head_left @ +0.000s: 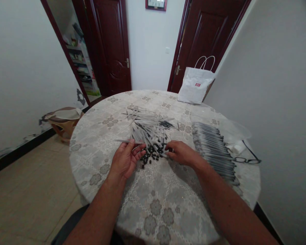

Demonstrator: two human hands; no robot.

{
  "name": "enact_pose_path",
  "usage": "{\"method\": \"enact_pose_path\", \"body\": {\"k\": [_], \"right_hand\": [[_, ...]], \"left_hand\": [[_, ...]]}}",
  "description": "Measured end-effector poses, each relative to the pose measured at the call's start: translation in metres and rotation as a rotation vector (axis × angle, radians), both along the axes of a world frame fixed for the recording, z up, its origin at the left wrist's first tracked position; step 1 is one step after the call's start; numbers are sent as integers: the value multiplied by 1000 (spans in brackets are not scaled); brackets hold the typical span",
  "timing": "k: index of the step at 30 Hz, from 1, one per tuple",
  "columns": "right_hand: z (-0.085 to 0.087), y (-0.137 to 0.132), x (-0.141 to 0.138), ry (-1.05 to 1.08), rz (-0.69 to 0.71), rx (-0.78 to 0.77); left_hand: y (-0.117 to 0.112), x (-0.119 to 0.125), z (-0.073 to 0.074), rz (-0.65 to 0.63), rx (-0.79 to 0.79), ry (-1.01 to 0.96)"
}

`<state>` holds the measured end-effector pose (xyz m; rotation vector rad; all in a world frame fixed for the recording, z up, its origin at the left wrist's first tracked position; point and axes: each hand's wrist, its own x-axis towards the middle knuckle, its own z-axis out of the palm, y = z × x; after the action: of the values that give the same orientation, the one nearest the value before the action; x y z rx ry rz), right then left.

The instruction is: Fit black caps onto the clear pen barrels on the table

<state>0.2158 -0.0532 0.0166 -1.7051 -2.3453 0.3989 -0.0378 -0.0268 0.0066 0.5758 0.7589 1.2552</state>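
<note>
My left hand [125,160] lies palm up on the round table [104,136] and pinches a thin clear pen tube [124,141] between thumb and fingers. My right hand [181,153] rests palm down, its fingertips pinched at the edge of a heap of small black caps [153,152]. Behind the caps lies a pile of clear pen tubes [148,127]. What the right fingers hold, if anything, is too small to make out.
A row of finished pens [214,149] lies at the right, with clear plastic wrap and a pair of glasses [247,159] beyond it. A white paper bag [196,86] stands at the table's far edge. A stool [63,122] sits by the left wall.
</note>
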Motion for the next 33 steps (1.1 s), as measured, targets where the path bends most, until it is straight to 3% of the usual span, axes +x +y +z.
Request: {"method": "enact_pose_path", "body": {"k": [4,10,18,33], "right_hand": [[-4,-3,-10,-62,23,-3],[-8,-3,-18,-216,-50,-23],[-7,-5,-21,-187,-37,2],[-8,-12,-55,-241,68,18]], "left_hand": [[4,-1,1,22,15,-6],[5,0,0,25,46,3],[2,-3,1,19,56,1],[1,-6,-2,-1,75,2]]}}
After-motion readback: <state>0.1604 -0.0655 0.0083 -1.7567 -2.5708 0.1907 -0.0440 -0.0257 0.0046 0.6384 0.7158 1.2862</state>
